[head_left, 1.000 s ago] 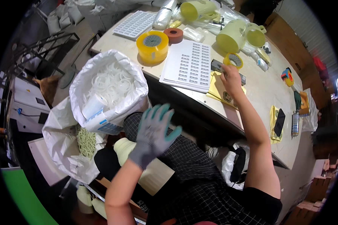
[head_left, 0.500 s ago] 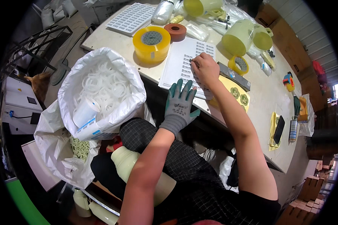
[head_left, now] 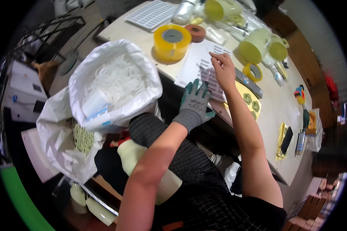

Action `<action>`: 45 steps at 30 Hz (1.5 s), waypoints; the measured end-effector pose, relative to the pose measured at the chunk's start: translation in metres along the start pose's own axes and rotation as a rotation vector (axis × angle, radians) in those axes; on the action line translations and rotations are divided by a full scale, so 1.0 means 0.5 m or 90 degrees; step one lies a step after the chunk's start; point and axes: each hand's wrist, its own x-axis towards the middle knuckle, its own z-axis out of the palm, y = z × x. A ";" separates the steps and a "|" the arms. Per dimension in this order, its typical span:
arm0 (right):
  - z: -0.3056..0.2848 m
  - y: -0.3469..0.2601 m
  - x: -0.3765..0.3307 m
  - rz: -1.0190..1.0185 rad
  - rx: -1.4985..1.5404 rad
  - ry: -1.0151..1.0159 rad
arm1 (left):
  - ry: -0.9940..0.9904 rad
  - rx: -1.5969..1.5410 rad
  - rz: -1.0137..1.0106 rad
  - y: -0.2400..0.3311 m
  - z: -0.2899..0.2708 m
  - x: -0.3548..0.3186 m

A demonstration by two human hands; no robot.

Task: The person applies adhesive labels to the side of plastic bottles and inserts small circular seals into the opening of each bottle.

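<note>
Head view. My left hand (head_left: 194, 103), in a grey-and-green glove, lies palm down at the near edge of the tabletop (head_left: 279, 109). Its fingers are loosely spread, with nothing visible in their hold; the tips reach over the near edge of the label sheet (head_left: 192, 63). Pressing or only hovering, I can't tell.

My right hand (head_left: 224, 71) is bare, above the right part of that sheet. Index finger stretched left, thumb close beneath, a narrow gap at most; whether I have something thin at the tips, I can't tell.

The pale bottle (head_left: 130, 152) lies tilted across the lap, partly behind my left forearm.

Left of the sheet: large tape roll (head_left: 173, 52), yellow; brown roll (head_left: 199, 36) just beyond it. Right: dark bar (head_left: 248, 82), small tape roll (head_left: 258, 77) beside it, and a yellow sheet (head_left: 241, 90) with green flower shapes, partly behind my right forearm. Jugs (head_left: 253, 44) farther off; phone (head_left: 287, 140) and can (head_left: 300, 142) at far right. White sack (head_left: 152, 90) of clear rings stands left of the tabletop.
</note>
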 end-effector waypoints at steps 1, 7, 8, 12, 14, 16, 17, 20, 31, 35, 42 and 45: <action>-0.001 -0.039 -0.027 -0.037 0.018 -0.019 | 0.010 -0.030 0.010 0.006 -0.020 -0.021; -0.020 -0.216 -0.266 -0.132 0.076 -0.140 | 0.031 -0.123 0.099 0.072 -0.141 -0.337; -0.016 -0.238 -0.311 -0.126 0.105 -0.189 | 0.149 -0.152 0.090 0.068 -0.139 -0.407; 0.006 -0.313 -0.454 -0.304 0.149 -0.248 | 0.404 -0.141 -0.213 0.063 -0.065 -0.655; 0.006 -0.346 -0.492 -0.398 0.169 -0.259 | 0.395 -0.102 -0.281 0.093 -0.033 -0.705; 0.001 -0.361 -0.511 -0.477 0.159 -0.267 | 0.433 -0.093 -0.305 0.116 0.004 -0.719; -0.006 -0.367 -0.515 -0.507 0.149 -0.277 | 0.465 -0.107 -0.311 0.125 0.020 -0.723; -0.010 -0.386 -0.516 -0.576 0.133 -0.289 | 0.494 -0.130 -0.332 0.145 0.040 -0.728; 0.010 -0.394 -0.501 -0.687 0.073 -0.301 | 0.560 -0.176 -0.279 0.150 0.089 -0.729; 0.015 -0.387 -0.492 -0.698 0.086 -0.310 | 0.575 -0.179 -0.288 0.151 0.096 -0.731; 0.019 -0.386 -0.478 -0.707 0.111 -0.339 | 0.539 -0.108 -0.334 0.145 0.080 -0.720; 0.007 -0.367 -0.475 -0.696 0.054 -0.345 | 0.509 -0.146 -0.364 0.143 0.067 -0.720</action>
